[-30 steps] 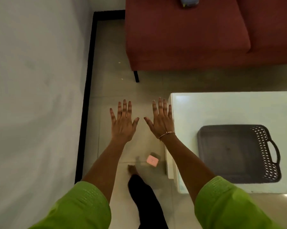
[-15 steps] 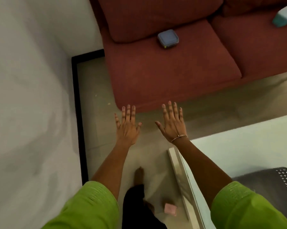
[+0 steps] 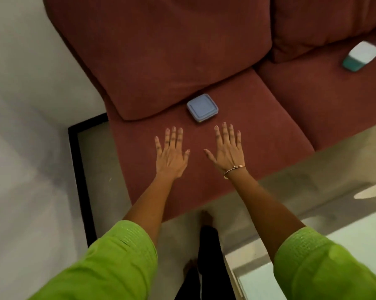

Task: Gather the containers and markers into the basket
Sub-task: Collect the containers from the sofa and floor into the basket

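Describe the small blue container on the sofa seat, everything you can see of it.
The blue container is small, square and flat with rounded corners, and looks like plastic. Its grey-blue lid is on, with a raised border; a sliver of yellowish colour shows at its near edge. It lies flat on the red sofa's seat cushion, close to the foot of the back cushion. Nothing else touches it: the left hand and right hand hover open, short of it.

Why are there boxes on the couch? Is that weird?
A bit odd, yes. A blue square container lies on the red sofa seat, and a white and teal container lies tipped on the next cushion. Both hands are open and empty.
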Available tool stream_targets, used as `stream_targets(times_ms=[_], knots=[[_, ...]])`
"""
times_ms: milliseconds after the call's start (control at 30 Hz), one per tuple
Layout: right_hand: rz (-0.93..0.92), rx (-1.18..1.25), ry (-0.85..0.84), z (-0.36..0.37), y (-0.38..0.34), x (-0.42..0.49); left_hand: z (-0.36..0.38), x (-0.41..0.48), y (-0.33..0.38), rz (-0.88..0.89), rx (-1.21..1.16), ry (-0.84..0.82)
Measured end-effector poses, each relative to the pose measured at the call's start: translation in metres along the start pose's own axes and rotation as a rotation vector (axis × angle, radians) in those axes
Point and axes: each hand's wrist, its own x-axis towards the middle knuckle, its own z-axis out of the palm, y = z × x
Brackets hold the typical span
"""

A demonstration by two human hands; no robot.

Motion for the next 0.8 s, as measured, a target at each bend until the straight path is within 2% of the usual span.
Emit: stream_targets(times_ms=[233,400,600,800], knots=[[0.037,0.036,-0.108,0.044,0.022,0.127,0.039,0.120,-0.006,-0.030,0.012,-0.073],[0.066,0.059,-0.144,0.084,0.020,0.185,0.071,0.164,-0.021,-0.030,0.035,-0.150],[0.214,0.049,-0.208,0.121,0.017,0.224,0.100,0.189,-0.039,0.006,0.053,-0.202],[0.283,0.143,-0.158,0.118,0.021,0.230,0.095,0.207,-0.036,0.093,0.074,-0.207]])
